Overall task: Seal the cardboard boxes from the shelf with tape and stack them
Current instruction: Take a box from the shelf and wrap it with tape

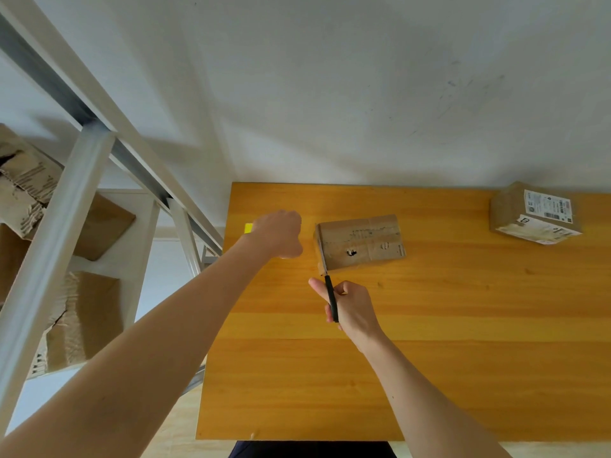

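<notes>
A small brown cardboard box [360,242] with tape across its top lies on the wooden table [429,358]. My right hand [350,305] grips black scissors [331,297], their tip at the box's near left corner. My left hand [279,233] is curled in a fist just left of the box, and a bit of a yellow thing [248,228] shows behind it. What the fist holds is hidden. A second box [535,213] with white shipping labels sits at the table's far right.
A metal shelf frame [59,233] stands to the left of the table, holding several worn cardboard boxes [82,319]. A white wall [330,94] rises behind the table. Pale floor shows below the table's left edge.
</notes>
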A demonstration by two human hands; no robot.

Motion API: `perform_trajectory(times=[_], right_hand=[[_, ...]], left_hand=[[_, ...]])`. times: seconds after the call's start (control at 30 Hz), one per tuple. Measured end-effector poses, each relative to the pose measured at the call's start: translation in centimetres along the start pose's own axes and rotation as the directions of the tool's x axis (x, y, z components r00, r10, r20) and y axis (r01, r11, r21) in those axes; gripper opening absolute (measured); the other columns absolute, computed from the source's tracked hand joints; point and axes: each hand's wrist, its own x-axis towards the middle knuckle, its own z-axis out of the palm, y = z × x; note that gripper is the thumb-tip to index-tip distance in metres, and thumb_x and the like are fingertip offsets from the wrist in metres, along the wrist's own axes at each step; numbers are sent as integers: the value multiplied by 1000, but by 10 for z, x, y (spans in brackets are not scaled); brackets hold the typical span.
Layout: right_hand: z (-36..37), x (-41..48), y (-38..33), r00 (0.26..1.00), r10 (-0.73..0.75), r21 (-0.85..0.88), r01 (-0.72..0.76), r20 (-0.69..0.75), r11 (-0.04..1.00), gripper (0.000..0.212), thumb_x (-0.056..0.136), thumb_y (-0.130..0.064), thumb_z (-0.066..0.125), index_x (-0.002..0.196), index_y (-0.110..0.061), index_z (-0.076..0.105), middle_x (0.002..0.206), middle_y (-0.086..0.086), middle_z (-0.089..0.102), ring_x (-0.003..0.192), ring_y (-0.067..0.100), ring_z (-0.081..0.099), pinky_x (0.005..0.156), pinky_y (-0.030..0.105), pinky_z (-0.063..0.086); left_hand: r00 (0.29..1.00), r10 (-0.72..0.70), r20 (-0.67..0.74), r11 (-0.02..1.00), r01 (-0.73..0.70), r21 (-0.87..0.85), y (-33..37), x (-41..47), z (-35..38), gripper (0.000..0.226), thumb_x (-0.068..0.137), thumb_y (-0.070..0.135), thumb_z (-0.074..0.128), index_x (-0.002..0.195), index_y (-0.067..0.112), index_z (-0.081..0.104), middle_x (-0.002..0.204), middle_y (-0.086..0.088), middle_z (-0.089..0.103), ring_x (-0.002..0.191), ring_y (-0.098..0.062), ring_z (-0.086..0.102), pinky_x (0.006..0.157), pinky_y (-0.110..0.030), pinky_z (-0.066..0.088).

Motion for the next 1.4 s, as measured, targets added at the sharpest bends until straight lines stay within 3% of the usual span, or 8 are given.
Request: perform_trajectory(times=[0.13,0.3,0.53,0.77,0.97,1.1,1.27,1.4], right_hand=[[-4,0,5,1000,19,-23,-19,7,1000,55,77,-53,76,69,-11,42,64,19,50,43,15,50,41,17,35],[-6,2,16,998,57,-216,-58,-10,975,58,79,-56,72,60,-13,39,51,5,46,44,18,48,51,29,39],[-9,2,27,991,-90,-745,-16,-102,667,37,93,-46,59,106,-13,47,91,1,66,78,22,65,48,26,39],[-9,1,38,988,-121,-825,-14,-99,565,38,99,-34,52,130,-15,43,127,0,52,118,17,52,72,27,46],[-10,-2,43,990,-133,-856,26,-51,517,32,99,-19,52,130,-15,48,129,1,53,117,18,54,78,29,51],[-11,-6,34,984,-181,-879,95,11,468,26,102,-22,45,127,-16,50,112,2,65,99,19,64,64,27,47],[-3,-19,-3,843,-518,-600,342,-143,723,29,101,-38,47,108,-13,62,91,-2,68,82,15,64,63,30,49],[6,-18,-46,914,-358,-77,349,-193,934,22,93,-30,63,105,-12,67,95,0,70,90,8,64,76,24,51]], left_hand=[[998,-63,-1,998,63,-18,-16,-2,0,31,79,12,59,110,11,61,103,-5,64,93,-25,60,73,-34,54],[993,-87,-83,983,72,-167,-12,2,4,22,81,20,58,102,17,63,90,2,61,82,-19,57,65,-30,51],[994,-100,-52,921,72,-383,-20,0,9,21,79,17,58,99,21,60,80,10,51,69,-7,49,53,-22,39],[988,-66,139,735,142,-663,-24,-15,6,21,88,8,57,87,29,61,100,-6,61,81,-15,56,64,-25,45],[988,-35,148,686,131,-715,-21,-32,-1,19,89,10,62,89,30,62,103,-6,62,90,-26,63,68,-30,51],[989,-2,150,685,110,-720,-18,-40,-8,18,88,10,64,90,28,62,104,-9,63,90,-27,65,73,-33,52],[982,100,162,702,45,-710,-12,-45,-18,16,87,12,66,96,26,63,105,-8,62,91,-24,63,74,-31,50],[967,205,150,719,-45,-693,-2,-45,-22,16,88,15,66,102,23,64,113,-3,62,103,-22,59,91,-37,47]])
